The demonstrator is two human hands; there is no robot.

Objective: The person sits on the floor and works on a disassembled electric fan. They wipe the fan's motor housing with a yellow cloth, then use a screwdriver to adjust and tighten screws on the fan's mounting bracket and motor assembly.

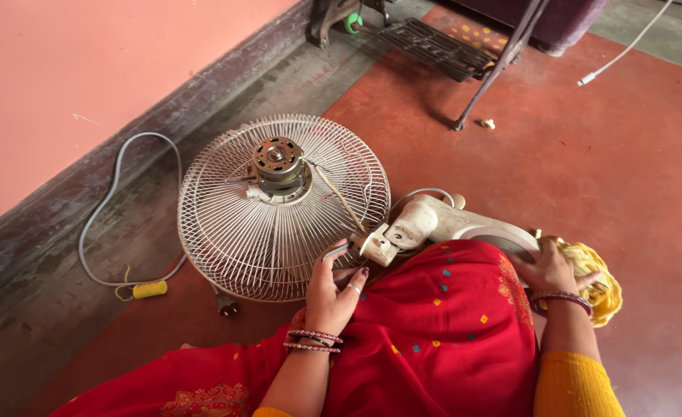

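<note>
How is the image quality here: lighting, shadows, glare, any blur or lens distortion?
Head view: soft, even daylight, no harsh glare; faint shadows under the fan guard and the metal stand. Focus is sharp on the motor, the left hand and the right hand. No motion blur; mild wide-angle bending of the wall's edge.

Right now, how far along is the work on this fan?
Done: the fan is apart, with the bare motor showing on the wire guard; no blades in view. In hand: the left hand is at the guard's rim near the fan neck, and the right hand presses a yellow cloth against the base. Left: everything remains unassembled.
</note>
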